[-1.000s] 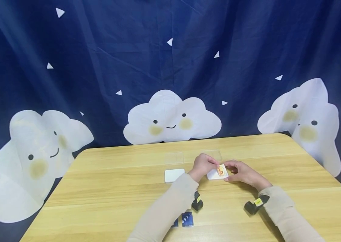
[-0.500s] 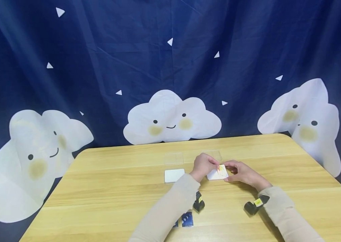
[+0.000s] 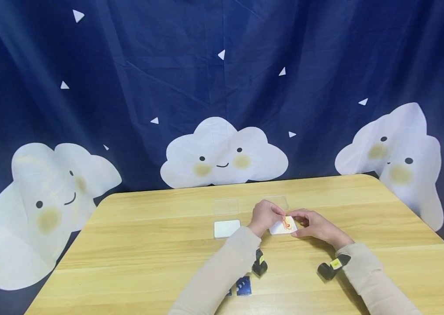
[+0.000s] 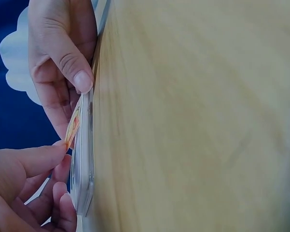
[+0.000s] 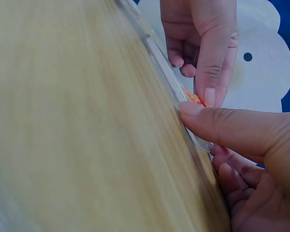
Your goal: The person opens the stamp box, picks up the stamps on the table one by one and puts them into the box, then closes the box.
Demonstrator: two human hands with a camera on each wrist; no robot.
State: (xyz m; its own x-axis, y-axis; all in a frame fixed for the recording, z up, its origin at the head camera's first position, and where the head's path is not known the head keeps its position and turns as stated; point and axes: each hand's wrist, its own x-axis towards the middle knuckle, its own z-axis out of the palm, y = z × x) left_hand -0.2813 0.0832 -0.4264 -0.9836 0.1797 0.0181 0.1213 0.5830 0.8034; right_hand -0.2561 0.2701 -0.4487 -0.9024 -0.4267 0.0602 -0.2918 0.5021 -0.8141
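Note:
My left hand (image 3: 266,215) pinches the left edge of a thin, orange-and-yellow printed sheet (image 3: 288,224) between thumb and fingertips. In the left wrist view the sheet (image 4: 73,124) slants up from the top of a white rectangular stack (image 4: 82,164) in a shallow clear case. My right hand (image 3: 316,224) grips the right end of this stack (image 3: 278,229), thumb at the near side and fingers at the far side. Seen from the right wrist, the right thumb (image 5: 222,121) presses on the case's near edge, close by the orange sheet (image 5: 193,96). The left fingers partly cover the sheet.
A second white stack (image 3: 227,229) in a clear case lies to the left. Behind the two stacks are clear lids (image 3: 226,206). A dark blue card with moon shapes (image 3: 243,285) lies near the front, another partly under the left sleeve. A blue curtain (image 3: 190,87) hangs behind.
The printed sheet has shifted its tilt between my fingers and now shows more orange than half a second ago. Both hands stay in nearly the same place.

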